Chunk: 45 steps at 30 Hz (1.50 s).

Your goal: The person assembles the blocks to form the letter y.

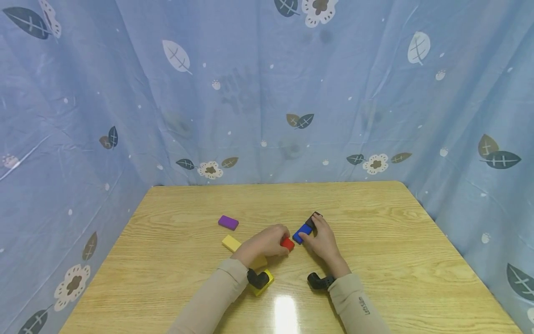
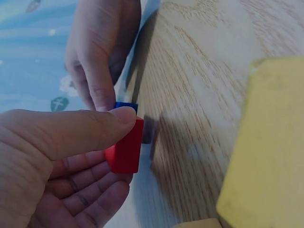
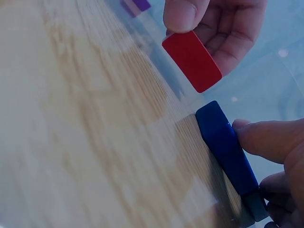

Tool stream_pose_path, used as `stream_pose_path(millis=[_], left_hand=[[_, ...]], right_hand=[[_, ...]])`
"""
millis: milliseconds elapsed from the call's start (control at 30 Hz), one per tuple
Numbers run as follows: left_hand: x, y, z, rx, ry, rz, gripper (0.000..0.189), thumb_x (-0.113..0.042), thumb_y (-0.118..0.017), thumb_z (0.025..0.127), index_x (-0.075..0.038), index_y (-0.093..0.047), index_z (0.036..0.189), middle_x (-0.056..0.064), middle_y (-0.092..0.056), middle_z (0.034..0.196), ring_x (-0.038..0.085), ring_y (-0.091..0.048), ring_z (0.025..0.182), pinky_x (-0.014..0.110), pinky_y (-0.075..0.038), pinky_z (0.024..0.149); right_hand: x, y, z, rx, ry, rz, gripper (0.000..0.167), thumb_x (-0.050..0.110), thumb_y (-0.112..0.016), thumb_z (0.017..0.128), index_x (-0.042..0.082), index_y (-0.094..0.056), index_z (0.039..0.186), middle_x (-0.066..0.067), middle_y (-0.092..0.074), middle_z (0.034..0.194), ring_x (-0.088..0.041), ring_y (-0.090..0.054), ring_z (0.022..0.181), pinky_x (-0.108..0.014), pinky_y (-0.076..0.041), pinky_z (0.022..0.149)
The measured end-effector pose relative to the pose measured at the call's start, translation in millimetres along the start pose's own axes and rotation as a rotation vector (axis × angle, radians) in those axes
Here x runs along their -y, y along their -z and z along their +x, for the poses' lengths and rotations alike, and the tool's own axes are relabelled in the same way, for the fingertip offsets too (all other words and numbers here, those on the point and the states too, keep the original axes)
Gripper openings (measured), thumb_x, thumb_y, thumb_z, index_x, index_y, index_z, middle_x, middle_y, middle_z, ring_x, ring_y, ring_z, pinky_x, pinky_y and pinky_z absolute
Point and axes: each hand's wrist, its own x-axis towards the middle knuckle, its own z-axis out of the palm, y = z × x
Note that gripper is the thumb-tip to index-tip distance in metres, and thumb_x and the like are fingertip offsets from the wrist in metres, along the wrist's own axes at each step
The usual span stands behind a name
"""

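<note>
Lying leftmost on the counter (image 1: 367, 204) is a purple block (image 1: 228, 222), then 2 yellow blocks (image 1: 232, 244); the left hand (image 1: 267, 241) pinches a red block (image 1: 288, 244) just beside a blue block (image 1: 301, 233) touching a black block (image 1: 311, 220), both seemingly held in the grip of the right hand (image 1: 324, 240).

Loads of room is left on the table (image 1: 396, 246) to the right of the right hand (image 1: 326, 241). Leftward, passage is kinda blocked by the blue block (image 1: 301, 234), then the red block (image 1: 288, 243) and left hand (image 1: 266, 242).
</note>
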Motion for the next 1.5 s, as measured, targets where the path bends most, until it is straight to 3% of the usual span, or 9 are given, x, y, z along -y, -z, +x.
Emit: stream_pose_path(millis=[333, 600, 1033, 1500], left_hand=[[0.0, -1.2, 3.7, -0.012, 0.003, 0.006, 0.037, -0.022, -0.075, 0.080, -0.003, -0.063, 0.110, 0.003, -0.060, 0.098, 0.007, -0.050, 0.076, 0.017, -0.044, 0.064], [0.2, -4.8, 10.9, -0.013, -0.010, 0.070, 0.036, -0.025, -0.075, 0.080, -0.004, -0.063, 0.107, 0.001, -0.059, 0.093, 0.008, -0.049, 0.076, 0.018, -0.043, 0.064], [-3.2, -5.4, 13.2, -0.009, 0.011, 0.060, 0.036, -0.025, -0.075, 0.081, -0.005, -0.063, 0.108, 0.000, -0.058, 0.092, 0.008, -0.048, 0.076, 0.018, -0.042, 0.063], [-5.9, -9.1, 16.8, -0.024, 0.018, 0.050, 0.029, -0.024, -0.076, 0.080, -0.007, -0.062, 0.099, -0.003, -0.054, 0.084, 0.008, -0.047, 0.071, 0.019, -0.040, 0.060]], right_hand=[[2.7, 0.5, -0.9, 0.005, 0.000, -0.011, 0.072, 0.026, -0.072, 0.084, -0.012, -0.040, 0.137, -0.026, -0.034, 0.147, -0.044, -0.030, 0.136, -0.055, -0.030, 0.110], [3.0, -0.3, 0.3, -0.007, 0.008, -0.034, 0.071, 0.024, -0.072, 0.084, -0.014, -0.041, 0.135, -0.027, -0.036, 0.145, -0.045, -0.032, 0.135, -0.055, -0.031, 0.110], [4.2, 0.7, -0.5, -0.006, 0.009, -0.038, 0.070, 0.023, -0.072, 0.084, -0.015, -0.042, 0.134, -0.028, -0.036, 0.145, -0.046, -0.032, 0.134, -0.055, -0.032, 0.108], [4.4, 0.9, 0.3, -0.007, 0.015, -0.036, 0.069, 0.023, -0.073, 0.084, -0.015, -0.043, 0.133, -0.028, -0.037, 0.145, -0.045, -0.033, 0.134, -0.053, -0.033, 0.109]])
